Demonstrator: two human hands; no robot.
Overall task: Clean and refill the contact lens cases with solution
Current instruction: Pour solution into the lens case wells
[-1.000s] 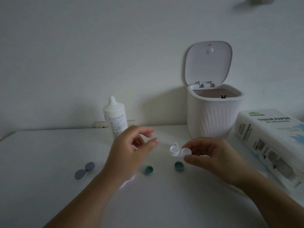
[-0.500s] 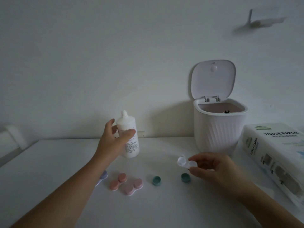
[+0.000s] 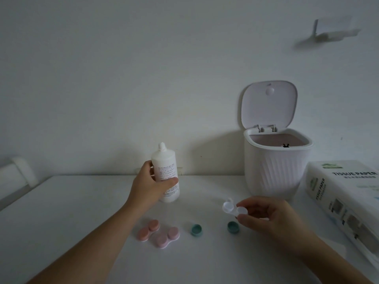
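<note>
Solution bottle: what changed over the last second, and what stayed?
The left hand, empty a second ago, reached back and now grips the solution bottle. The right hand still pinches the open clear lens case. The green caps stay on the table.

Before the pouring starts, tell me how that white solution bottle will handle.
The solution bottle is tall and narrow, so it could tip if nudged near its top. The left hand wraps it one-handed, suggesting it is fairly light. Its smooth plastic may be slippery if wet.
</note>
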